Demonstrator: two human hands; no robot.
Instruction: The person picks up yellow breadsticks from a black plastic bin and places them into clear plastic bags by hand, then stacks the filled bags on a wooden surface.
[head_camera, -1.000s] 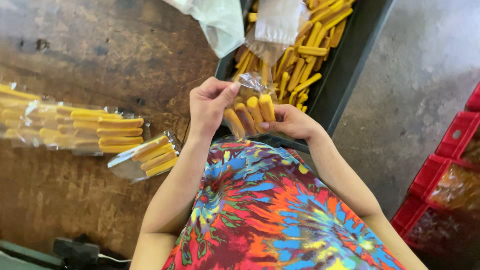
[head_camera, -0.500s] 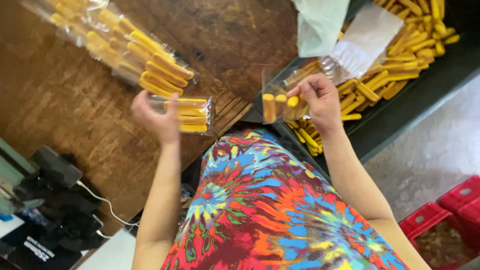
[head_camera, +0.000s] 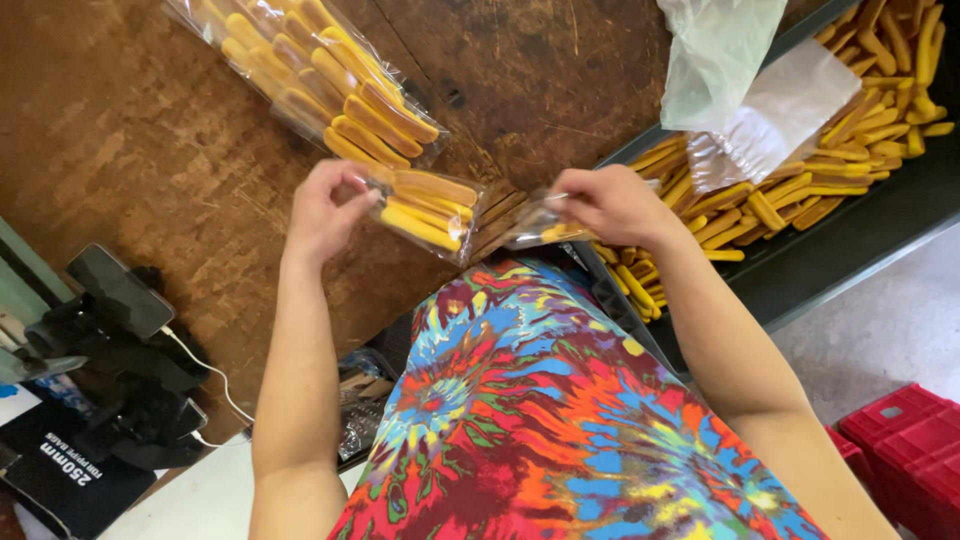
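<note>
My left hand (head_camera: 325, 208) pinches the near end of a clear packet of yellow-orange sticks (head_camera: 430, 212) that lies on the brown wooden table (head_camera: 140, 160). My right hand (head_camera: 612, 203) is closed on a small clear bag (head_camera: 540, 228) with a few sticks in it, held over the table's edge beside a black tray (head_camera: 850, 255). The tray is filled with several loose yellow-orange sticks (head_camera: 800, 190).
A row of filled packets (head_camera: 310, 75) lies on the table above my left hand. Empty clear bags (head_camera: 750, 90) rest on the tray's sticks. A black device with a cable (head_camera: 125, 340) sits lower left. Red crates (head_camera: 905, 445) stand on the floor at right.
My left hand has come down onto the nearest filled packet and taken hold of its end. My right hand has moved left from the tray toward the table with the small bag.
</note>
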